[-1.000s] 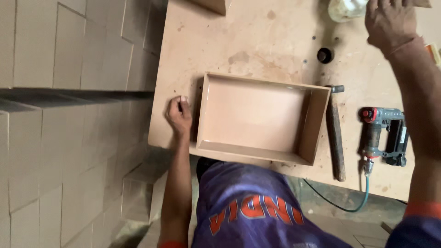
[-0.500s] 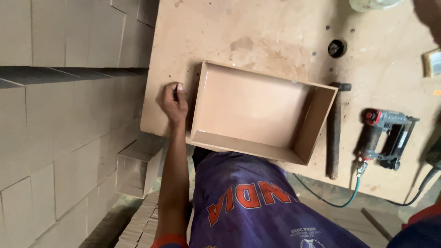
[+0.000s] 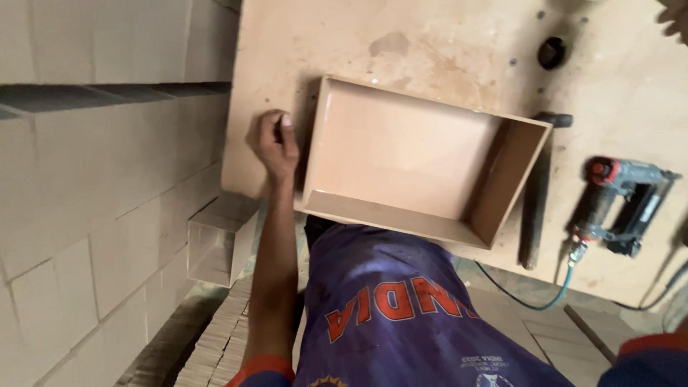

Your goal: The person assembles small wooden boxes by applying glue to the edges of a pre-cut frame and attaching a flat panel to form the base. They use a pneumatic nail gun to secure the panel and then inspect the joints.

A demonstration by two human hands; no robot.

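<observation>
**Steadying the open box frame**

My left hand rests curled on the surface right against the left wall of the shallow fibreboard box; the fingers are together, closed on nothing I can make out. The box lies open side up near the front edge of the surface, just ahead of my purple shirt. My right hand barely shows at the top right corner, so I cannot tell whether it is open or closed. A pneumatic nailer with its blue hose lies to the right, apart from the box, beside a dark bar. I judge the frame is being held square; fastening would call for bringing the nailer over.
</observation>
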